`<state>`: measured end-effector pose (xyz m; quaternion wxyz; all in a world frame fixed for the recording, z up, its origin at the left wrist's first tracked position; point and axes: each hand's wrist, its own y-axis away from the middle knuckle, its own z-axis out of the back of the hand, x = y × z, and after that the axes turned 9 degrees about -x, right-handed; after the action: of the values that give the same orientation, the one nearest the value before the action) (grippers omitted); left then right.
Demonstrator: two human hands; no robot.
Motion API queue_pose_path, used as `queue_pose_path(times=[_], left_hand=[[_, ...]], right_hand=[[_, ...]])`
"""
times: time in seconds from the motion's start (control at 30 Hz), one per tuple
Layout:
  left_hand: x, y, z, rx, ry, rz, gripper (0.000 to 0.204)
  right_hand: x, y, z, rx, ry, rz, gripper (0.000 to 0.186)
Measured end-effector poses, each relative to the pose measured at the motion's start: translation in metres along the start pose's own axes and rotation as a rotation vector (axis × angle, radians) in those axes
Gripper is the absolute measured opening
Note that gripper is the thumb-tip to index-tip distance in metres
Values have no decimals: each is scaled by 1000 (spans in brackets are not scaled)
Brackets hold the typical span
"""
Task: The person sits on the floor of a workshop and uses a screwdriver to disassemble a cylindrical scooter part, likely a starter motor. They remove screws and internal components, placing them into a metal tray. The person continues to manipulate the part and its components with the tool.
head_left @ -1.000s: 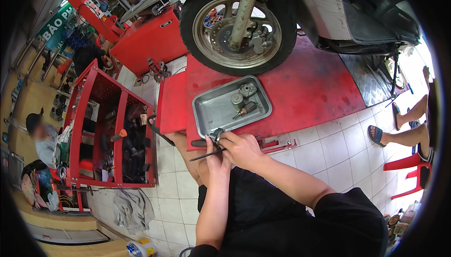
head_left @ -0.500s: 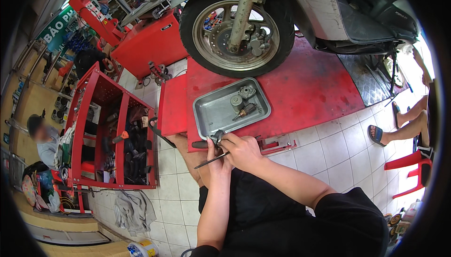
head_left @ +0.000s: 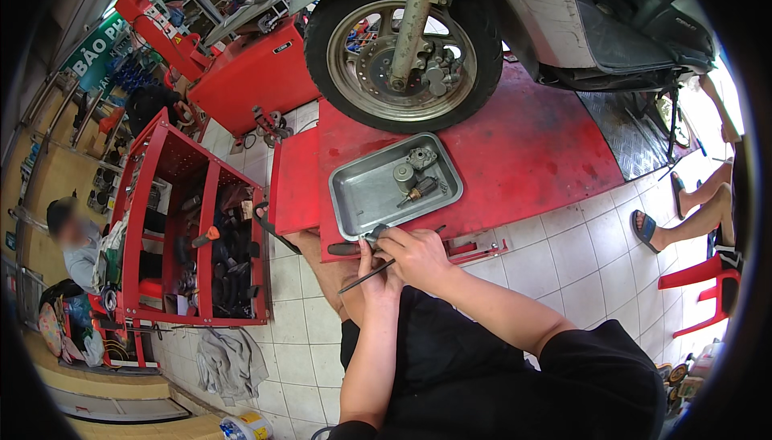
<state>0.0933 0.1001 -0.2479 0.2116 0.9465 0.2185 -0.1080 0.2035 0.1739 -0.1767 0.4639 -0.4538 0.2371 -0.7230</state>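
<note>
A small metal part point(head_left: 375, 233), mostly covered by fingers, is at the near edge of the tray; whether it touches the rim cannot be told. The left hand point(head_left: 378, 279) closes on it from below, thumb pointing up. The right hand point(head_left: 420, 257) has its fingertips at the same part and grips a thin dark rod point(head_left: 366, 278), which slants down to the left across the left hand. Just left of the fingers, a dark handle point(head_left: 344, 249) lies along the platform's edge.

The grey metal tray point(head_left: 358, 191) sits askew on the red platform point(head_left: 523, 159), holding a squat grey cylinder point(head_left: 404, 173), a round cast piece point(head_left: 420, 157) and a dark fitting point(head_left: 420, 191), all gathered toward its right side. The platform's paint is scuffed and darkly stained (most plainly right of the tray). Beyond the tray stands a scooter's front wheel point(head_left: 316, 70), and a patterned metal plate point(head_left: 615, 122) covers the platform's right end.

Pale square tiles point(head_left: 579, 259) floor the room. To the left is a crowded red shelf unit point(head_left: 213, 255), with a crumpled grey cloth point(head_left: 229, 364) below it and a seated person point(head_left: 76, 255) behind. At right, a sandalled person's leg point(head_left: 691, 227) shows near a red stool point(head_left: 696, 281).
</note>
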Motion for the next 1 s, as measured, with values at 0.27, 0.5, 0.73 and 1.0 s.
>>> queue_pose_path(times=[0.27,0.5,0.73,1.0], left_hand=[[-4,2,-1,60,86,55,39],[-1,-2,7,1,67,48,44],[3,-2,-3,-21,44,25,42],[1,-2,-15,10,117,72,37]], right_hand=[[3,-1,6,26,-24,-106,19],[-3,1,8,47,41,-9,16],[-8,0,13,42,94,60,16],[-7,-7,12,32,104,41,17]])
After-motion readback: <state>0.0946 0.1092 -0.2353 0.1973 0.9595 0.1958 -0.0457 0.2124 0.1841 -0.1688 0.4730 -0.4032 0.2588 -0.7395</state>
